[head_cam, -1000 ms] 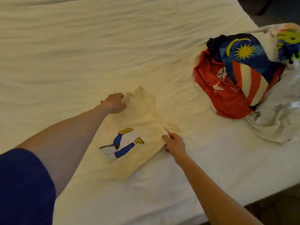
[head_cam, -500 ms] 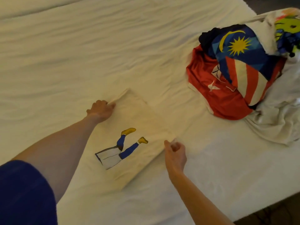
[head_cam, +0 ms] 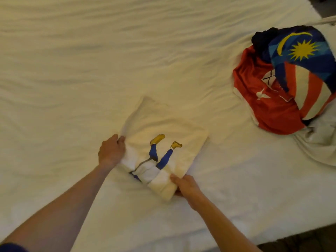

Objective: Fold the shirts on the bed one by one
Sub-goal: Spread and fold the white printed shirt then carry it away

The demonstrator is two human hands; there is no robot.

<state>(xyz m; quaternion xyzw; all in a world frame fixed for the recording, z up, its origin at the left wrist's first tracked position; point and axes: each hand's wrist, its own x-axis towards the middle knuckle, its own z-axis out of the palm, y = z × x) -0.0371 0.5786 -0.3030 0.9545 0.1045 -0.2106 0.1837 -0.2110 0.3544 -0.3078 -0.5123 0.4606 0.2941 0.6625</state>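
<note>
A cream shirt with a print of blue legs and yellow boots lies folded into a narrow rectangle on the white bed. My left hand grips its left edge, fingers curled into the cloth. Its near end is gripped by my right hand, where the fabric is doubled up into a thick roll. At the far right sits a heap of unfolded shirts: a red one under a blue, red and white striped one with a yellow moon and star.
A crumpled pale garment lies at the right edge below the heap. The bed's near edge runs along the bottom right, with dark floor beyond it. Wrinkled sheet stretches across the top and left.
Both hands slid down from the shirt's far corners to its near end and took hold there. The near end is now turned up over the print.
</note>
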